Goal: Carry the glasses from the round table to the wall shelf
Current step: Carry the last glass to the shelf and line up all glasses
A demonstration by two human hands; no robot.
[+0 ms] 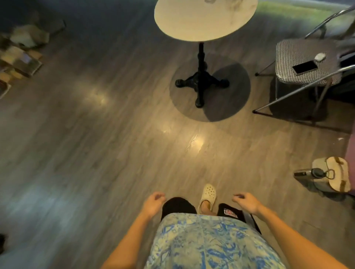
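The round table (203,21) with a pale top and black pedestal base stands ahead at the top centre, a few steps away. Something small and glassy (210,1) shows at its far edge, cut off by the frame; I cannot tell what it is. My left hand (153,203) hangs low by my left leg, fingers loosely curled, holding nothing. My right hand (246,202) hangs by my right leg, also loosely curled and holding nothing. The wall shelf is out of view.
A metal chair (307,59) with a checked seat stands right of the table, a phone (304,67) and a small white object on it. A bottle (309,173) and a woven bag (332,172) lie on the floor at right. Boxes (19,57) crowd the left edge.
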